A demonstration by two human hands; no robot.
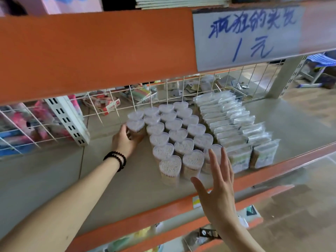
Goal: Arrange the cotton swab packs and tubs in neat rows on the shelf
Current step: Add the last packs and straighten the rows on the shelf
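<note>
While the tubs (174, 135) stand packed lid-up in diagonal rows across the middle of the shelf (112, 179), one tub (136, 127) sits at the far left edge of the block, and the left hand (125, 142) is wrapped around its side, fingers curled on the clear wall. That grip looks meant to press or slide it in against its neighbours, since the leftmost row holds only two tubs and runs shorter than the others. A beaded bracelet (116, 160) circles that wrist.

Over at the near right, the right hand (216, 186) is spread flat and holds nothing, its fingertips level with the nearest tubs of the right-hand row. Whether it touches them I cannot tell; the flat palm reads as a stop that keeps the block from shifting when the far side is pushed.

Just right of the tubs, and seemingly touching them, the flat packs (234, 128) stand on edge in two rows running from near to far, already fairly even. Behind everything a white wire grid (181, 90) closes the shelf's back. Overhead, a handwritten price sign (249, 37) hangs on the orange beam (94, 51).
</note>
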